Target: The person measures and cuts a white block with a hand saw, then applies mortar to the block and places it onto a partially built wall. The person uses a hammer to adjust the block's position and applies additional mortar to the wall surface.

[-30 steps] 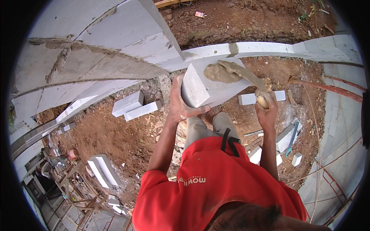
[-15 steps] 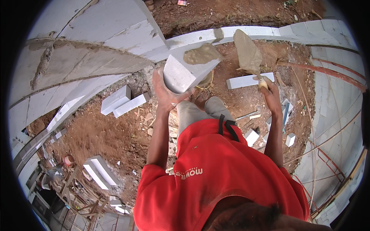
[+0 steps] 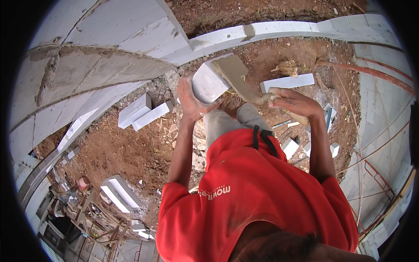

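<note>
A pale aerated concrete block [image 3: 208, 85] is gripped at its left and near edges by my left hand [image 3: 190, 98], thumb and fingers spread around it. In my right hand [image 3: 297, 104] is the handle of a trowel [image 3: 240, 79]. Its mortar-coated blade lies against the right-hand face of the block and covers most of that side. How much wet mortar sits under the blade is hidden. Just beyond the block runs the top of a low block wall [image 3: 279, 28], with a grey mortar joint across it.
A tall block wall [image 3: 131, 32] rises at the left. Loose white blocks lie on the reddish soil: a long one [image 3: 288, 82] at right, a pair [image 3: 135, 111] at left, another pair [image 3: 120, 194] lower left. A red pole [image 3: 371, 72] and wooden scraps [image 3: 91, 218] stand farther out.
The trowel has swung from the upper right down and left onto the block. My right hand has turned over with it. The block is now tilted differently in my left hand.
</note>
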Action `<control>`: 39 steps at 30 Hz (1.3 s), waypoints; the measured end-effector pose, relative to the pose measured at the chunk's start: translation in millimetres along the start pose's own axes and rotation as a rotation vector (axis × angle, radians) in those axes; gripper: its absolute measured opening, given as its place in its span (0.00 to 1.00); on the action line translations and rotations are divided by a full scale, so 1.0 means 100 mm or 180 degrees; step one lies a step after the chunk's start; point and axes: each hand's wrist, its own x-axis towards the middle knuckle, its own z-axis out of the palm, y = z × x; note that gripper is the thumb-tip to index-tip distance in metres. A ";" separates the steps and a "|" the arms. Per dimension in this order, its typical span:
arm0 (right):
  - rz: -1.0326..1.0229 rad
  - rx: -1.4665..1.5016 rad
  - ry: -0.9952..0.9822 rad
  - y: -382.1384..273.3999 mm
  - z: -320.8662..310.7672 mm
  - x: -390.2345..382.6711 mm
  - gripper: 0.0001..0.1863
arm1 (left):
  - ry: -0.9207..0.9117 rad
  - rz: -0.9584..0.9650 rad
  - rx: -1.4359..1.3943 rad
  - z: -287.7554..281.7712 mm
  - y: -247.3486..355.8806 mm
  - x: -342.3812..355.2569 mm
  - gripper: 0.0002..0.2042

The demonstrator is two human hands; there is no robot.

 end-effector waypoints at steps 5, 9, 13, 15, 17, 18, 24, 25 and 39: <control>0.0057 0.0130 -0.0219 0.14 0.08 0.00 0.43 | 0.0142 -0.0043 0.0019 0.03 -0.07 -0.02 0.53; 0.0093 -0.0034 0.0098 0.68 0.00 0.05 0.38 | 0.0360 -0.0231 -0.0190 0.09 -0.13 0.03 0.50; 0.0364 -0.0170 0.0377 1.10 0.05 0.49 0.34 | 0.0814 -0.0994 -0.1204 0.10 -0.20 -0.09 0.48; 0.0472 -0.0695 0.0630 1.31 0.22 0.96 0.33 | 0.0779 -0.1317 -0.1666 -0.01 -0.10 -0.14 0.50; 0.0572 -0.1315 0.0795 1.47 0.48 1.53 0.33 | 0.0822 -0.1513 -0.2093 -0.13 0.10 -0.20 0.47; 0.0525 -0.1255 0.0801 1.51 0.60 1.78 0.33 | 0.0886 -0.1524 -0.2251 -0.17 0.19 -0.26 0.47; 0.0169 0.0380 0.1075 1.30 0.92 2.35 0.33 | 0.0998 -0.1331 -0.3697 -0.22 0.73 -0.48 0.47; -0.0132 0.1742 0.0937 1.19 0.88 2.25 0.34 | 0.0993 -0.1285 -0.3797 -0.20 0.82 -0.52 0.48; -0.3489 0.4138 -0.0973 0.70 -0.27 0.62 0.62 | 0.0272 0.0095 -0.5250 -0.72 2.01 -0.16 0.49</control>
